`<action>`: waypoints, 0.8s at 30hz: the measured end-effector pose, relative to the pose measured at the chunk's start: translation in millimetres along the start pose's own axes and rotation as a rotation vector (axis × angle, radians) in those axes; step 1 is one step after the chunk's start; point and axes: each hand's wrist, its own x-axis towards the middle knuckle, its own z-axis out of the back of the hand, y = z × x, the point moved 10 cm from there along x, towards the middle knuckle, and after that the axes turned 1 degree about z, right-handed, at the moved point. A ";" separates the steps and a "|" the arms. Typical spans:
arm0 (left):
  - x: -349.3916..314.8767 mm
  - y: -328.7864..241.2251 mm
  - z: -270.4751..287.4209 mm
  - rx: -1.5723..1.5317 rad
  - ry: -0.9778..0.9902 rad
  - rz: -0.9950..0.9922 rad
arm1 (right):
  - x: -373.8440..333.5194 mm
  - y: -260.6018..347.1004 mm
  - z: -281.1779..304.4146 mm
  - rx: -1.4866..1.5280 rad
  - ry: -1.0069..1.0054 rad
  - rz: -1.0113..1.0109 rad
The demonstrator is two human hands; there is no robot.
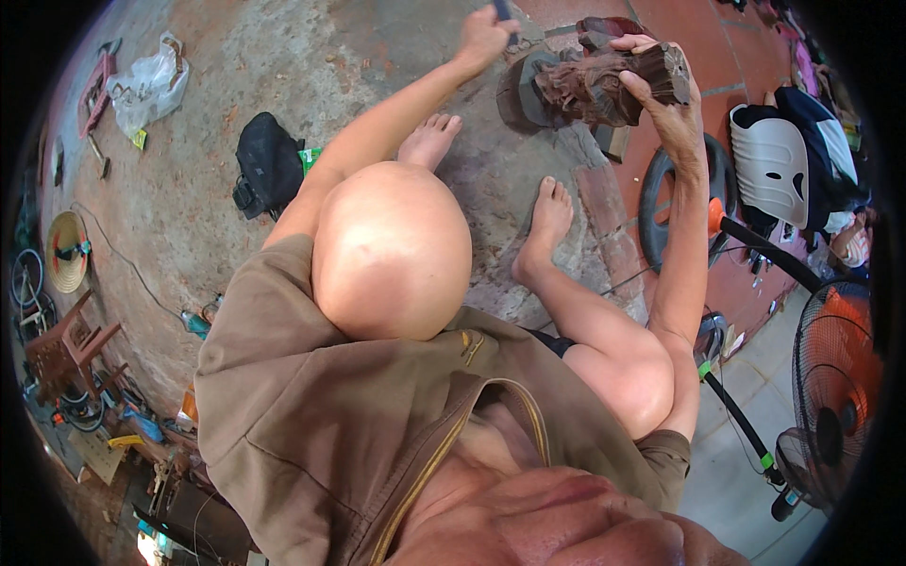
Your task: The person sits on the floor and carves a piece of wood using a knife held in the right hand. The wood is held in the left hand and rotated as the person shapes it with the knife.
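A dark brown wooden carving (578,87) lies tilted on its side in front of my right foot, at the far right of the bare concrete. My right hand (675,118) is wrapped round its flared, cut end, thumb on the near side and fingers over the far side. Beneath its left end sits a dark, thick wooden block (517,99). My left hand (483,40) is closed round a slim dark-blue tool (503,9), just left of the carving. The picture's top rim cuts that tool off, so its kind does not show.
Beside my right arm are a black ring-shaped base (651,222), a white plastic chair (769,165) and an orange-and-black fan (835,368). Leftward lie a black bag (269,162), a clear plastic bag (151,85), a straw hat (68,274) and a brown wooden stool (71,341).
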 end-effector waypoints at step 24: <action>-66.4 10.8 2.0 -0.193 0.133 0.288 | 2.2 53.4 -49.7 -0.598 -0.002 0.257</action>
